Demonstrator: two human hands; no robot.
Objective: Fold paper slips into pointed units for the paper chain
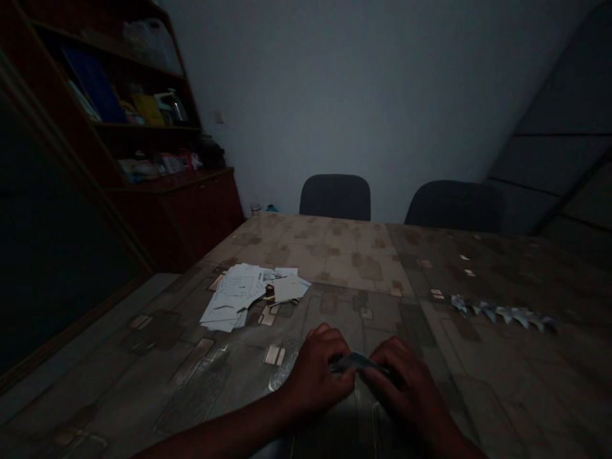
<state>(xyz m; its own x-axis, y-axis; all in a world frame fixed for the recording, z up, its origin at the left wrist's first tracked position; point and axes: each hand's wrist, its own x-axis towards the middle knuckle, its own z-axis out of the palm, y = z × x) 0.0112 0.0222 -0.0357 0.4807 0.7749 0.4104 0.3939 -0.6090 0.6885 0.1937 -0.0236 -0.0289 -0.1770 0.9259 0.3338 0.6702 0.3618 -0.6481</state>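
Both hands meet over the near edge of the patterned table. My left hand (321,366) is closed, its fingers and thumb pinching the left end of a small folded strip of paper (356,361). The strip's other end is held by my right hand (406,381), also closed. The strip bends between the two hands, and its ends are hidden by the fingers. To the left lies a loose pile of white paper pieces (239,290), some printed. At the right, a row of small folded paper pieces (507,313) lies on the table.
The patterned tablecloth (329,255) covers the table. Two dark chairs (335,194) stand behind its far edge. A dark red cabinet (196,210) with filled shelves is at the left, near the pale wall. The room is dim.
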